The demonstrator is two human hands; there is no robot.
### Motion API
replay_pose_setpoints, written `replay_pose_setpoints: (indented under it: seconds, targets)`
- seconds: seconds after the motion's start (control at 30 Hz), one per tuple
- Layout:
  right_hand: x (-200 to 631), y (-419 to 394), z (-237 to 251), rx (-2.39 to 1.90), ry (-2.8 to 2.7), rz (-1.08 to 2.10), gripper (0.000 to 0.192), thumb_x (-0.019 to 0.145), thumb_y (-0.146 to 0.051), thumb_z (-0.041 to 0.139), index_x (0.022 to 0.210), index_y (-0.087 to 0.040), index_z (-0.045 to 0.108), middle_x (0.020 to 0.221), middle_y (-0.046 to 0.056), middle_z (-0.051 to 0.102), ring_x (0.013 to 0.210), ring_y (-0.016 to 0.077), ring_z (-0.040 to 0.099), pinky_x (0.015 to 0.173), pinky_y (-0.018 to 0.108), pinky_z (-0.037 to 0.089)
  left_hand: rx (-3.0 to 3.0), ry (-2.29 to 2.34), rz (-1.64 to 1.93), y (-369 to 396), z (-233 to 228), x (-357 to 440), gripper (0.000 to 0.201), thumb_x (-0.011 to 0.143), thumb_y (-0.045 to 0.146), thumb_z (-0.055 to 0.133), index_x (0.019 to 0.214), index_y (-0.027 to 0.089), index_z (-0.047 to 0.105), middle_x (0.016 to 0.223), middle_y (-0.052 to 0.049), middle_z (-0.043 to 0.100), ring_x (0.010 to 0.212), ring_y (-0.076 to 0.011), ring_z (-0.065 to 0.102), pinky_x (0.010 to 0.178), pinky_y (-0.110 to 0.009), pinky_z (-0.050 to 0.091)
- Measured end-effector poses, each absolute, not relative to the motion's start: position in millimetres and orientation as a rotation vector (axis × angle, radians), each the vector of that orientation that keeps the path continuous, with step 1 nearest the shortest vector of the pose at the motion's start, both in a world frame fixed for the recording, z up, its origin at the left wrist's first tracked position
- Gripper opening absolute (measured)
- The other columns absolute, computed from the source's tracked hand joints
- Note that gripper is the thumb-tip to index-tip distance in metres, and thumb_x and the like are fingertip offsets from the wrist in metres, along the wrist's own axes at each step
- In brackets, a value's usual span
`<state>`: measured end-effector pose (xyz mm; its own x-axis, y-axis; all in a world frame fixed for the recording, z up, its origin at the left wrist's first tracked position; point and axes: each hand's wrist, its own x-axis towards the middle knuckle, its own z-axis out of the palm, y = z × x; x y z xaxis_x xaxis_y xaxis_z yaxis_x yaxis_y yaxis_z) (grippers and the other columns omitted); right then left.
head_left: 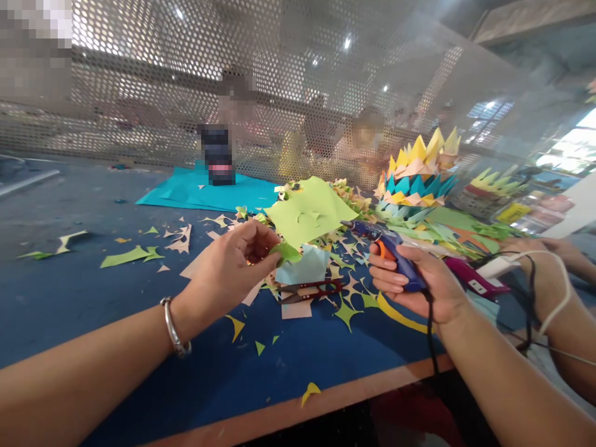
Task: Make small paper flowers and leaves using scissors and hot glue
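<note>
The left hand [230,264] pinches a small folded green paper piece [285,252] between thumb and fingertips, holding it just above the blue table [69,292]; a metal bangle [176,328] circles that wrist. The right hand [421,282] is clenched around the grip of a blue glue gun [388,245] with an orange trigger, its nozzle aimed left toward the green piece, and a black cord drops from the handle over the table edge. No brand or writing can be read on the gun or anywhere else; what print there is on the packets at far right is too blurred to make out. Between the hands lie red thread snips [310,290] on a pale blue paper scrap [305,268], amid scattered green, yellow and pink offcuts. Behind them sits a light green sheet [307,214], and further right a layered paper flower [416,177] of yellow, pink and teal points. A co-worker's arm [559,292] rests at the right edge.
</note>
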<state>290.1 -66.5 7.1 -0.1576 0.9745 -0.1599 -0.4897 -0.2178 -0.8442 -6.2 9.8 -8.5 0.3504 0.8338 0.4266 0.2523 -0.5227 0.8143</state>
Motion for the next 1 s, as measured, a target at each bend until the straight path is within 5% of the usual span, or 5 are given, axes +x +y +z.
replay_pose_setpoints:
  seconds: [0.23, 0.57, 1.0]
  targets:
    - [262, -68, 6, -0.922, -0.955, 1.599, 0.027, 0.071, -0.032, 0.082, 0.069, -0.017, 0.059, 0.062, -0.008, 0.035, 0.047, 0.0052, 0.024, 0.043, 0.018, 0.031, 1.892, 0.925, 1.124, 2, -3, -3, 0.021, 0.077, 0.029, 0.069, 0.089, 0.021, 0.053, 0.078, 0.0, 0.063, 0.066, -0.0147, 0.063, 0.063, -0.031, 0.055]
    - [244, -78, -1, -1.35, -1.408, 1.174, 0.043, 0.085, -0.049, 0.069, 0.059, -0.02, 0.051, 0.05, -0.004, 0.044, 0.042, 0.0088, 0.036, 0.042, 0.026, 0.023, 1.921, 0.913, 1.068, -2, -3, 0, 0.018, 0.075, 0.025, 0.065, 0.086, 0.023, 0.05, 0.07, 0.002, 0.058, 0.061, -0.0144, 0.061, 0.056, -0.029, 0.053]
    - [242, -82, -6, -1.46, -1.816, 0.725, 0.043, 0.089, -0.045, 0.061, 0.058, -0.023, 0.042, 0.056, -0.004, 0.036, 0.054, 0.0127, 0.036, 0.052, 0.026, 0.036, 1.961, 0.908, 1.008, -2, -7, -2, 0.019, 0.073, 0.025, 0.065, 0.086, 0.024, 0.05, 0.069, 0.002, 0.059, 0.061, -0.0144, 0.06, 0.055, -0.028, 0.052]
